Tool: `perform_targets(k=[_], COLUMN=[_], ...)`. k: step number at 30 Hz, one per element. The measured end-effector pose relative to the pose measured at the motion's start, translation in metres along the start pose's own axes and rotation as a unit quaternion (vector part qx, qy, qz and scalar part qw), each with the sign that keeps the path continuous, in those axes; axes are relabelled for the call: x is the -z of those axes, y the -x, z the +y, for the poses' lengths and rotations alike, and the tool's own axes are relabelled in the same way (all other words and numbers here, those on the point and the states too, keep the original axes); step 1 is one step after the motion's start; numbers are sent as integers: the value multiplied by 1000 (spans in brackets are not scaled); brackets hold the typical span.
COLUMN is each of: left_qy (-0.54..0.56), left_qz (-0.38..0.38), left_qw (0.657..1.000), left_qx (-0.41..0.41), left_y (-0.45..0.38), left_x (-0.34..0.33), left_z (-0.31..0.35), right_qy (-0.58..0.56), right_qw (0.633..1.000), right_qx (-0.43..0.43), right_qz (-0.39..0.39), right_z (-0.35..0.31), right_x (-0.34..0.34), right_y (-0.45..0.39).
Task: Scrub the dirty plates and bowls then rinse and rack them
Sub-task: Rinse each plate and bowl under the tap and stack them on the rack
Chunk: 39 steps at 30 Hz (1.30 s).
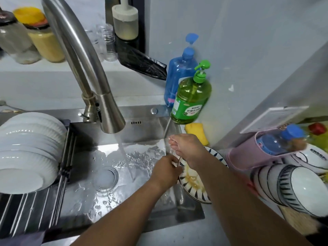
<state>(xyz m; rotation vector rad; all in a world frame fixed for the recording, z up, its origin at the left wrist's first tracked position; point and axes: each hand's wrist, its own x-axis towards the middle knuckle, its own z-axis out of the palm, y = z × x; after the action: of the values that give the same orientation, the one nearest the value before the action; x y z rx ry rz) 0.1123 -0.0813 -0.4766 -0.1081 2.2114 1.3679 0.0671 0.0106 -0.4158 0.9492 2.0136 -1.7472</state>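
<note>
At the sink's right edge, lower centre of the frame, the left hand (pixel 166 170) pinches the dirty plate's (pixel 192 181) rim, while the right hand (pixel 186 148), fingers straight, rests over its upper face, the water stream (pixel 124 151) just to their left

Faucet: a brushed steel gooseneck faucet (pixel 92 71) runs water into the stainless steel sink (pixel 145 128).
Plate: a round patterned plate with blue rim marks (pixel 192 183) sits tilted at the sink's right edge, yellowish residue on its face.
Left hand: the left hand (pixel 164 170) grips the plate's left rim.
Right hand: the right hand (pixel 187 147) rests over the plate's upper part, fingers extended.
Rack: a stack of white ribbed plates (pixel 30 150) lies on the steel roll-up rack (pixel 35 206), left.
Soap: a green pump bottle (pixel 192 98) stands beside a yellow sponge (pixel 196 131).
Bowls: stacked blue-patterned bowls (pixel 291 185) lie on the right.
</note>
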Motion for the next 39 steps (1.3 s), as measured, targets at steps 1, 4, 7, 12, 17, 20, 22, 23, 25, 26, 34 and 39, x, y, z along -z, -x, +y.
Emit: perform_targets(k=[1, 4, 7, 12, 17, 20, 22, 23, 25, 26, 34, 39], left_qy=[-31, -99, -155, -312, -315, -207, -125, -86, -10, 33, 281, 368], left_qz=[20, 44, 28, 3, -17, -40, -47, -43, -30, -23, 12, 97], left_qw=[999, 993, 986, 948, 949, 976, 989, 993, 997, 998, 960, 922], left_qx=[-15, -43, -50, -55, -31, -52, -69, -74, -66, -57, 6, 75], left_y=[3, 6, 6, 9, 12, 12, 13, 14, 18, 21, 61, 70], left_x=[0, -3, -4, -7, -3, 0, 5, 8, 19, 28, 94, 127], left_z=[3, 8, 13, 25, 38, 43, 43, 41, 33, 28, -22, -51], right_qy=[3, 9, 16, 32, 33, 41, 43, 45, 49, 46, 90, 117], right_qw=[1000, 999, 999, 997, 994, 991, 988, 986, 983, 982, 971, 972], right_qx=[12, 34, 46, 72, 99, 124, 146, 156, 173, 183, 221, 205], right_qz=[2, -12, -11, 14, 37, 35, 31, 29, 22, 15, -17, -13], right_z=[-1, 0, 2, -3, -7, -11, -17, -21, -31, -37, -52, -38], right_x=[1, 2, 1, 1, 2, 1, -1, -2, -5, -8, -57, -87], right_y=[-1, -3, -4, 6, 8, 9, 10, 11, 16, 19, 38, 38])
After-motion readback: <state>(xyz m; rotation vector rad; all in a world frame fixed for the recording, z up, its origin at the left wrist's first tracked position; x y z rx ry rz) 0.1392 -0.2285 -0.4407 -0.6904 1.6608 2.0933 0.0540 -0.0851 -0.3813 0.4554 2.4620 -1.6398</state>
